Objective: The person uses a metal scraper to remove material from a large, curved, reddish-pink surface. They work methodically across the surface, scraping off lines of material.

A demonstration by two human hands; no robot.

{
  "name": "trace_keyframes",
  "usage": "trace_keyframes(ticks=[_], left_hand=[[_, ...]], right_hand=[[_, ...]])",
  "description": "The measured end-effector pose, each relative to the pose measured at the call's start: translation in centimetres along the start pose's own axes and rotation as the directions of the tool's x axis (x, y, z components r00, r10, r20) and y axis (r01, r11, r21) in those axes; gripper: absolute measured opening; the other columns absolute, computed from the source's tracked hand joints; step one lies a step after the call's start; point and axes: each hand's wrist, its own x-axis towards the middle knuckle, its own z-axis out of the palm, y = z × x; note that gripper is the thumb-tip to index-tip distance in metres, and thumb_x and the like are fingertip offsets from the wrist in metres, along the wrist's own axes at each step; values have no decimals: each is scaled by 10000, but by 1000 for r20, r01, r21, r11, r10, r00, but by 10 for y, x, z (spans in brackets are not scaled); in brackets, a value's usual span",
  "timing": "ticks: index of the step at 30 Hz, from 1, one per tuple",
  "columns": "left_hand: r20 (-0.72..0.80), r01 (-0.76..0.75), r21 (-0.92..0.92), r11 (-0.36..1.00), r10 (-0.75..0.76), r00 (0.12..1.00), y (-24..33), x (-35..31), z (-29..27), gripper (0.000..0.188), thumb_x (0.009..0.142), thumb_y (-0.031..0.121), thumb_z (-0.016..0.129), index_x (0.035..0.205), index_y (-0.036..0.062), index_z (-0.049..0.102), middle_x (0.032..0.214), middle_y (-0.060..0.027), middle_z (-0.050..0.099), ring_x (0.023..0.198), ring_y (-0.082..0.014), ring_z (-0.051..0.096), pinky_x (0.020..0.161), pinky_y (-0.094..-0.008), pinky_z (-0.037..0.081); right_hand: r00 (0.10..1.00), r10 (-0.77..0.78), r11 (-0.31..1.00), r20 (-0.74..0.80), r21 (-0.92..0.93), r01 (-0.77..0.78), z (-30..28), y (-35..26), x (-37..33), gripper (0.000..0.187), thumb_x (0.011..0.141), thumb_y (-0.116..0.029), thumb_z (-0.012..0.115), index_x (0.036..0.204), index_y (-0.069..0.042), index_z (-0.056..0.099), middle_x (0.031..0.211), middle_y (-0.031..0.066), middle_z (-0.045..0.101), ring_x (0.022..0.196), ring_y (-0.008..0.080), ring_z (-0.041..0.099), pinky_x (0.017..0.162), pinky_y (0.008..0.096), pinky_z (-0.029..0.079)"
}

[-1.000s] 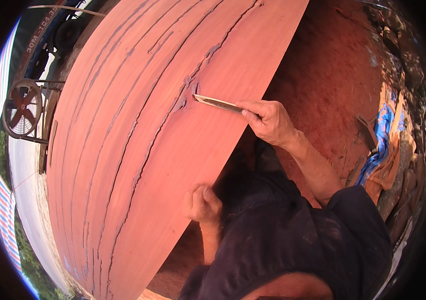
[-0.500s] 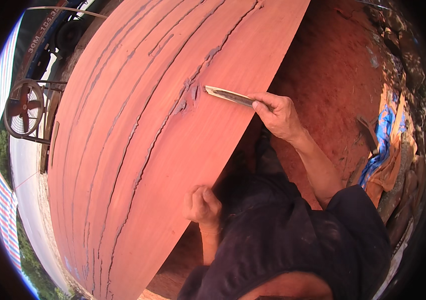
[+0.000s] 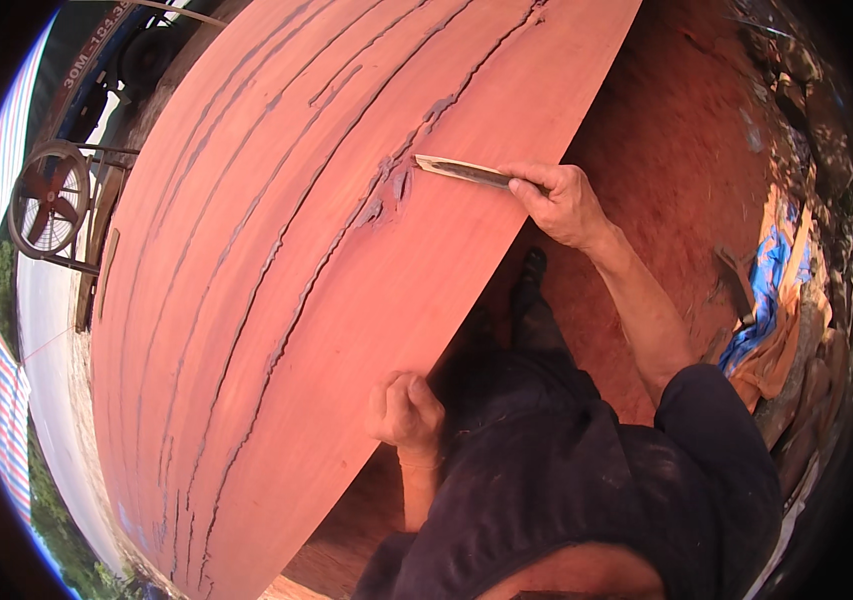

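A broad reddish wooden slab [image 3: 276, 440] spans the view, with several long cracks running along it, some filled with grey-purple putty [image 3: 383, 207]. My right hand [image 3: 564, 204] grips a narrow putty knife [image 3: 466, 172] by its rear end, over the slab's right edge. Its pale tip lies at the upper end of a smeared putty patch beside the widest crack. At the slab's near edge, my left hand [image 3: 408, 408] is closed in a fist against the wood; no object shows in it.
Left of the slab stands a round caged fan [image 3: 49, 198]. A vehicle wheel [image 3: 144, 62] is behind it at the upper left. Red earth ground [image 3: 661, 190] lies to the right, with blue sheeting [image 3: 768, 285] and a heap of wood pieces [image 3: 811, 370] farther right.
My right hand and the putty knife have moved slightly up along the crack, and the knife's tip has left the smeared patch's middle. My left fist stays put. The whole view has shifted a little.
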Motion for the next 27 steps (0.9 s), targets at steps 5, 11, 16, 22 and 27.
trace_keyframes(ticks=[5, 11, 16, 22, 27], left_hand=[[19, 28, -3, 1000, -28, 999, 4, 1, -2, 215, 1005, 115, 653, 806, 32, 653, 748, -115, 679, 651, -264, 659, 577, -352, 510], [-4, 51, -12, 999, -51, 999, 3, 3, -1, 187, 953, 160, 691, 790, 74, 666, 763, -77, 676, 621, -263, 623, 547, -367, 495], [5, 35, 13, 999, -35, 999, 2, 3, -2, 170, 940, 162, 706, 795, 83, 663, 775, -76, 676, 622, -268, 626, 550, -368, 491], [5, 22, 12, 1000, -22, 1000, 2, 3, -3, 191, 960, 163, 706, 799, 68, 667, 760, -90, 677, 616, -257, 627, 545, -357, 481], [-3, 8, 24, 1000, -7, 1000, 2, 4, -3, 211, 967, 163, 706, 783, 67, 667, 745, -89, 673, 599, -242, 617, 527, -343, 464]], right_hand=[[997, -19, 998, 79, -55, 23, -5, 0, -2, 261, 971, -36, 640, 1203, 17, 747, 873, 77, 755, 774, 90, 651, 694, 274, 520], [994, -37, 999, 101, -24, 39, -3, -3, -19, 248, 970, -40, 665, 1195, 22, 750, 900, 106, 771, 773, 116, 676, 695, 279, 528], [983, -75, 994, 169, 93, 60, 17, -15, -44, 234, 968, -50, 689, 1183, 21, 751, 869, 90, 759, 750, 117, 669, 677, 278, 525], [996, -89, 992, -14, 84, 90, 39, -22, -41, 217, 985, -62, 676, 1175, 24, 739, 892, 125, 757, 764, 137, 683, 686, 285, 536], [997, -70, 996, -28, 52, 72, 43, -28, -38, 211, 964, -94, 669, 1141, 2, 733, 899, 218, 729, 778, 309, 735, 689, 368, 556]])
